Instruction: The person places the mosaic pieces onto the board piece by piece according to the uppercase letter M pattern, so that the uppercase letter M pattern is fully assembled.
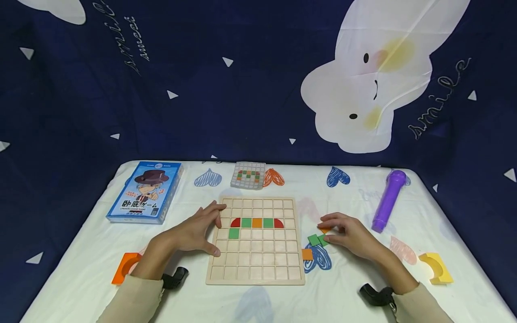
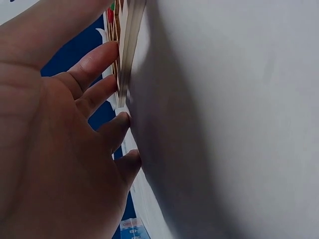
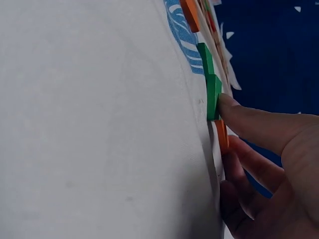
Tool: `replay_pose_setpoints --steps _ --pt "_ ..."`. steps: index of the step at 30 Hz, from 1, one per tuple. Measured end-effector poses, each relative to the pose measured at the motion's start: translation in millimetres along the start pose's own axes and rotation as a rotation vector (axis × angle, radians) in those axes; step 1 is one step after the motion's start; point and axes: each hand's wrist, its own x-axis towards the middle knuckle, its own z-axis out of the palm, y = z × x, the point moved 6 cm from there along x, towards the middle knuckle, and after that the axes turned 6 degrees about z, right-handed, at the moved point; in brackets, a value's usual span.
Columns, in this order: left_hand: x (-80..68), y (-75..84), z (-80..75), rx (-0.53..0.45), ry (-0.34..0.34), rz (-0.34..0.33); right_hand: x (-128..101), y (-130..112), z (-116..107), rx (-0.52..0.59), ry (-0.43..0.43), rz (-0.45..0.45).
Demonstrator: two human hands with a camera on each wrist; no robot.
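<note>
A square wooden grid board (image 1: 256, 271) lies on the table. On it a red quarter-round tile (image 1: 236, 223), a green tile, an orange tile (image 1: 256, 223), a green tile and another red quarter-round form a row, with one green tile (image 1: 234, 233) below its left end. My left hand (image 1: 190, 231) spreads along the board's left edge, thumb and fingertips touching it. Right of the board, my right hand (image 1: 353, 235) rests over loose tiles: its thumb touches a green tile (image 3: 213, 97), and a fingertip meets an orange tile (image 3: 222, 135). Another green tile (image 1: 313, 240) lies beside these.
Another orange tile (image 1: 307, 254) lies by the board's right edge. Behind the board sits a small pattern card (image 1: 248, 176). A blue game box (image 1: 145, 193) stands left, a purple tube (image 1: 388, 202) right. An orange arch block (image 1: 124, 267) and a yellow one (image 1: 438, 269) flank the arms.
</note>
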Motion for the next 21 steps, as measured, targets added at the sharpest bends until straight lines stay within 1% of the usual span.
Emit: replay_pose_setpoints --steps 12,21 --pt "-1.6 1.9 -1.1 -0.019 -0.002 0.016 0.9 -0.5 0.9 0.027 -0.005 -0.003" --pt "-2.1 2.0 -1.3 -0.023 -0.001 0.010 1.9 -1.0 1.0 0.051 0.005 0.005"
